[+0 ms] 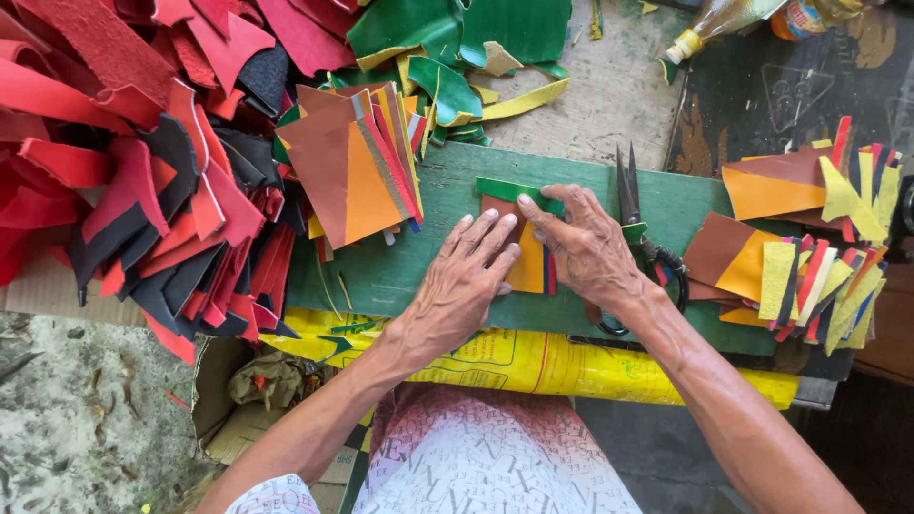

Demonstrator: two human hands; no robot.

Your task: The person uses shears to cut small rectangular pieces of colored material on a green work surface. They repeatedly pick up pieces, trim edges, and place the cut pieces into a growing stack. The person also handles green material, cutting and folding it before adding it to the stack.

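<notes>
Now | both hands flat, open | left hand (464, 276), right hand (586, 249) pressing patchwork piece (526, 262)

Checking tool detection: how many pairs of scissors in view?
1. The scissors lie on the green board, just right of the right hand, handles partly under its wrist. More could be hidden under the scrap piles.

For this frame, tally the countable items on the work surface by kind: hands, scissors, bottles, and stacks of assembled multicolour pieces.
Hands: 2, left hand and right hand, both flat on one multicolour piece
Scissors: 1
Bottles: 1
Stacks of assembled pieces: 3, left stack, upper right stack, lower right stack
Total: 7
</notes>
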